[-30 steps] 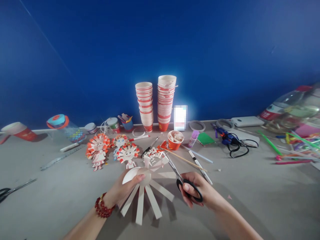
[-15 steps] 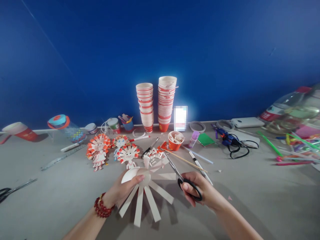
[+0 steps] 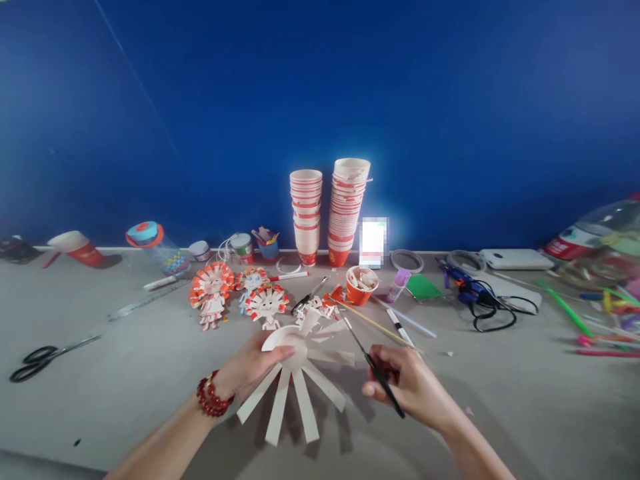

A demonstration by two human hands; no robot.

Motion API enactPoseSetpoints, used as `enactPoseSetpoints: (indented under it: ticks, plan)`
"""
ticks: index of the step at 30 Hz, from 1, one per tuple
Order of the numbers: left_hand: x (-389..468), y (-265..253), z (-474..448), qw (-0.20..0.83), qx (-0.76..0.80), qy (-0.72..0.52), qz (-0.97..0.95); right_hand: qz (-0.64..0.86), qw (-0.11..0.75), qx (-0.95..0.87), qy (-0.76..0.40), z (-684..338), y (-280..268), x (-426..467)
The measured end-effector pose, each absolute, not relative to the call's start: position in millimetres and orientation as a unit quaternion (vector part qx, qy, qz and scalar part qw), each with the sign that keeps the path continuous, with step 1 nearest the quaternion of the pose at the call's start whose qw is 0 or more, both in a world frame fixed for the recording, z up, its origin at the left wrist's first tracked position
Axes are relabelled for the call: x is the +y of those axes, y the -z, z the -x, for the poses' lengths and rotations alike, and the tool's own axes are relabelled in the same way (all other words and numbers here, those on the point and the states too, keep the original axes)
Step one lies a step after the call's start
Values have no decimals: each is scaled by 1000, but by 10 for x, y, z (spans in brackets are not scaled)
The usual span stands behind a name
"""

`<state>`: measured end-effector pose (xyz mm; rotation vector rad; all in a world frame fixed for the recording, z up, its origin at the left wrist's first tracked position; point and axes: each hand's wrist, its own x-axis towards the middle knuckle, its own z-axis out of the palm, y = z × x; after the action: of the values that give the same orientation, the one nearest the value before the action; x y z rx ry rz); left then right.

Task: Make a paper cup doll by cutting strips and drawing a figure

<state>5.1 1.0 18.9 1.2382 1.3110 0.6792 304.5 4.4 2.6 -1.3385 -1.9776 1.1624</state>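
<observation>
Between its thumb and fingers, my left hand grips a paper cup whose wall is cut into long white strips fanned out from the round base. The strips point toward me and to the right; part of the wall under my hand stays uncut. In my right hand is a pair of black-handled scissors, blades pointing up and left, seen edge-on, just right of the strips. The blades are apart from the cup. Behind it lie white and orange paper scraps and paper dolls with fringed cup-strip heads.
Two tall stacks of paper cups stand by the blue wall. A cup of scraps, a glue stick, a marker and a corded blue tool lie beyond my right hand. Other scissors rest at left.
The view has swung left, so things sit farther right. My right hand has turned the scissors edge-on and drawn them slightly off the strips. My left hand keeps its hold.
</observation>
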Motion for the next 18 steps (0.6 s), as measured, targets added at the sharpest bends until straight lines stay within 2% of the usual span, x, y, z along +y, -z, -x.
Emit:
enactPoseSetpoints:
  ticks: [4,9,18]
  plan:
    - [20,-174,-74,534,575,-260,-563,483,184,-767,-381,-2975,-47,5]
    - [32,-99,-71,524,559,-234,-598,472,187,-762,-403,-2951,-48,-12]
    - [56,-165,-66,503,538,-170,-655,416,221,-653,-593,-3018,-19,-40]
